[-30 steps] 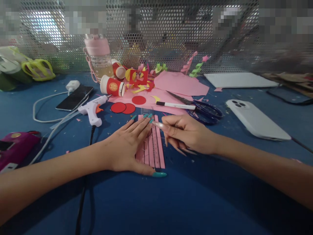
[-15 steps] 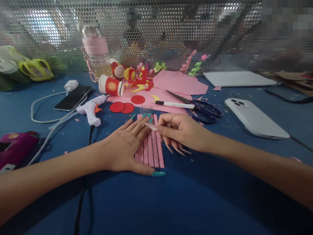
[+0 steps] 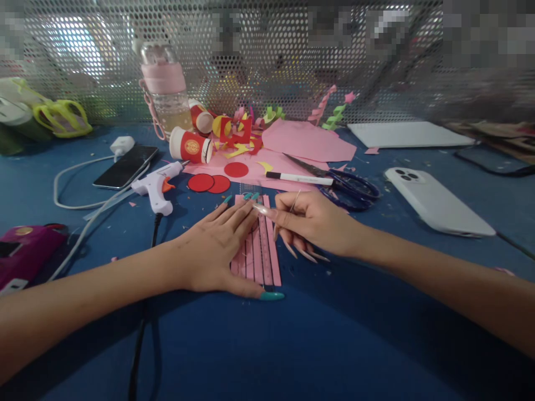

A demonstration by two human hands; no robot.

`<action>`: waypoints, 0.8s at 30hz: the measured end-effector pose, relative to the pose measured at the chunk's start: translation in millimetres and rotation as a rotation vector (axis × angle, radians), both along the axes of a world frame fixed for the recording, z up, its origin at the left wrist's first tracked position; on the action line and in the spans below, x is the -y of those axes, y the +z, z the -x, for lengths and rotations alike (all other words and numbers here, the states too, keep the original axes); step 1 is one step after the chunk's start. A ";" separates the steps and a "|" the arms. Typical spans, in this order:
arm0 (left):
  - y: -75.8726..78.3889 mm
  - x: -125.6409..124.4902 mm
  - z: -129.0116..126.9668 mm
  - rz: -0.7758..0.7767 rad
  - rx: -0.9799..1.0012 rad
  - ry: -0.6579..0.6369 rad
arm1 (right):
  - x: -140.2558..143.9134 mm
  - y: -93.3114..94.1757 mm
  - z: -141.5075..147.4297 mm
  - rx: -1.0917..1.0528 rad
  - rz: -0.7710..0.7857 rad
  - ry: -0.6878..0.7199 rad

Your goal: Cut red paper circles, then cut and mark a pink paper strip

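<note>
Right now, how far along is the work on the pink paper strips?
Done: the pink paper shows several parallel strips. In hand: the left hand presses it flat; the right hand pinches a thin tool at its top. Left: the strips appear unseparated.

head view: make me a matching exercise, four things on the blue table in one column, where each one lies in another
1. glue gun
2. white phone
3. scissors
4. pink strips

a. under the left hand
b. far right, face down
c. left of the red circles
d. beside the white marker

Pairs: 1-c, 2-b, 3-d, 4-a
</note>
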State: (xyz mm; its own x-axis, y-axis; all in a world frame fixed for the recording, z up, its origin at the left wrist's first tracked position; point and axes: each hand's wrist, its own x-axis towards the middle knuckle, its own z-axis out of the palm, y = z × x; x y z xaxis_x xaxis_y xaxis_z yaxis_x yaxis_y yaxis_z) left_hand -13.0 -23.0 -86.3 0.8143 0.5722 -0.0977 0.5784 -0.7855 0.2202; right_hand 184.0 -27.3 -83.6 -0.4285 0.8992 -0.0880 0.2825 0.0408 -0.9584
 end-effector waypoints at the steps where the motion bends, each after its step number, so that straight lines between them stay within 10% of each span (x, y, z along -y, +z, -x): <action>1: -0.1 0.0 0.0 0.001 0.003 0.000 | -0.2 0.1 -0.1 0.002 0.001 0.002; 24: 0.0 -0.2 -0.5 -0.017 -0.018 -0.007 | -2.2 -2.1 0.5 -0.011 -0.010 0.029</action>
